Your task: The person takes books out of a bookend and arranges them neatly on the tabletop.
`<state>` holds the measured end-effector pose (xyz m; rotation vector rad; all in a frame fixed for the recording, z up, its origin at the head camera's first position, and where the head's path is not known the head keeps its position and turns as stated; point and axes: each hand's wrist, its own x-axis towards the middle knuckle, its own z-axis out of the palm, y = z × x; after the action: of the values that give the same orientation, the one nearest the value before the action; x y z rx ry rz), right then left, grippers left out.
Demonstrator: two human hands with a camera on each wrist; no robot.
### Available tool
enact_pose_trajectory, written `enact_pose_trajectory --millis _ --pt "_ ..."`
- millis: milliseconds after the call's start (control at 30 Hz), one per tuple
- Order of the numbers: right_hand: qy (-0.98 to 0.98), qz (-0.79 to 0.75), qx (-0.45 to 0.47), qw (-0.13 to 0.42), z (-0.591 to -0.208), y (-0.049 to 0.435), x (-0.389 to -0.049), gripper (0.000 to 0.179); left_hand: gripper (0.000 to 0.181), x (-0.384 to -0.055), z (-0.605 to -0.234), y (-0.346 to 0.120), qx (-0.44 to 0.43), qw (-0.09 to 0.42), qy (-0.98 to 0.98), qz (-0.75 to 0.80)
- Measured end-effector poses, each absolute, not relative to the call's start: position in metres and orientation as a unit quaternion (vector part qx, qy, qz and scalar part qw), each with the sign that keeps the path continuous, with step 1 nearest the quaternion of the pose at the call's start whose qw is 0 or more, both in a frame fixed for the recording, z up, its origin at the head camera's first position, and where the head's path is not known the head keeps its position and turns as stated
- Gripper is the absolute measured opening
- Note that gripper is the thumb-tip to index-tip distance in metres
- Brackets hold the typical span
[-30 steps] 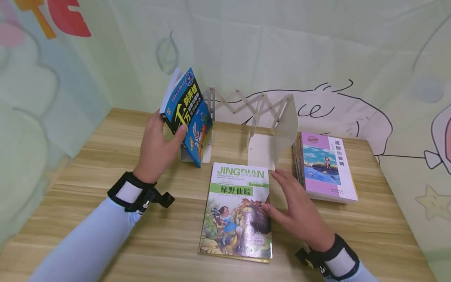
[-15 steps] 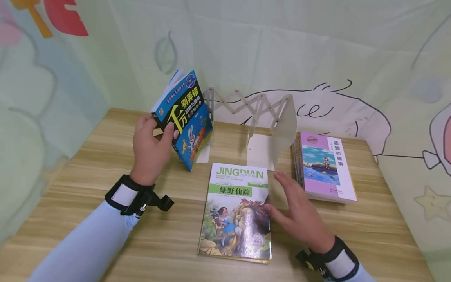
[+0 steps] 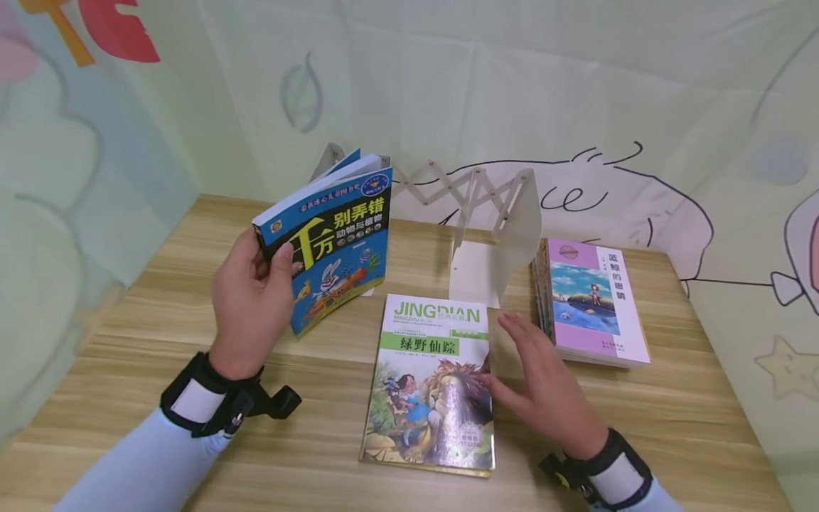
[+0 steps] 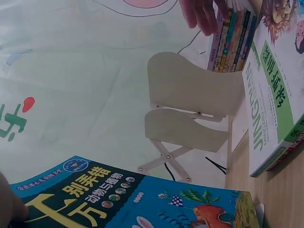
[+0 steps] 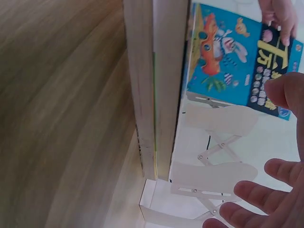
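My left hand (image 3: 249, 299) grips a blue and black children's book (image 3: 345, 249) by its spine edge, thumb across the front cover, fingers hidden behind. The book stands tilted in front of the left part of an expandable white metal bookend (image 3: 518, 235). Beside a green and white book (image 3: 435, 384) lying flat, my right hand (image 3: 544, 377) hovers with its fingers spread, thumb tip right at the cover's edge. In the right wrist view, the right fingers (image 5: 261, 197) reach past the edge of the flat books, holding nothing.
To the right, a stack of books (image 3: 595, 306) with a pink and white cover on top lies on the wooden table (image 3: 307, 455). Another book's edge shows under the green and white one. A printed cloth wall (image 3: 409, 85) rises behind the table.
My left hand has drawn the blue book toward me and to the left, turning its cover to face me more. The bookend's left plate shows more. My right hand stays almost in place.
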<state>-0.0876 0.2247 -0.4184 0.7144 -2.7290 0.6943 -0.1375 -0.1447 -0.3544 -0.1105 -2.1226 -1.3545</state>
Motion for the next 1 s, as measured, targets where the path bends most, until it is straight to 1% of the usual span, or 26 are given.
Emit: enact_pose_trajectory --millis 133,300,367,467,533,633,700,800,867,1000 --pt "-0.935 0.236 0.239 0.115 -0.418 0.225 -0.088 0.092 0.034 -0.119 -0.347 -0.142 -0.062 0.340 -0.797 -0.495" --pt "-0.934 0.256 0.224 0.105 -0.415 0.223 -0.087 0.091 0.033 -0.093 -0.329 -0.135 -0.116 0.388 -0.764 -0.501" --pt "-0.930 0.274 0.223 0.099 -0.414 0.222 -0.086 0.095 0.031 -0.084 -0.323 -0.132 -0.143 0.407 -0.747 -0.507" --pt "-0.913 0.312 0.243 0.099 -0.412 0.220 -0.083 0.102 0.030 -0.071 -0.320 -0.129 -0.188 0.415 -0.726 -0.514" --pt "-0.892 0.340 0.277 0.110 -0.411 0.218 -0.081 0.104 0.033 -0.065 -0.321 -0.127 -0.222 0.406 -0.719 -0.518" --pt "-0.864 0.373 0.318 0.113 -0.409 0.215 -0.078 0.099 0.034 -0.057 -0.323 -0.123 -0.289 0.364 -0.700 -0.543" --pt "-0.857 0.390 0.322 0.098 -0.406 0.213 -0.076 0.096 0.033 -0.052 -0.324 -0.119 -0.335 0.326 -0.683 -0.561" --pt "-0.861 0.394 0.315 0.066 -0.403 0.211 -0.069 0.091 0.032 -0.048 -0.327 -0.112 -0.399 0.292 -0.656 -0.571" --pt "-0.861 0.391 0.319 0.062 -0.403 0.210 -0.065 0.082 0.032 -0.045 -0.329 -0.108 -0.424 0.291 -0.657 -0.551" --pt "-0.865 0.378 0.315 0.092 -0.406 0.210 -0.057 0.059 0.031 -0.042 -0.330 -0.105 -0.444 0.308 -0.673 -0.506"
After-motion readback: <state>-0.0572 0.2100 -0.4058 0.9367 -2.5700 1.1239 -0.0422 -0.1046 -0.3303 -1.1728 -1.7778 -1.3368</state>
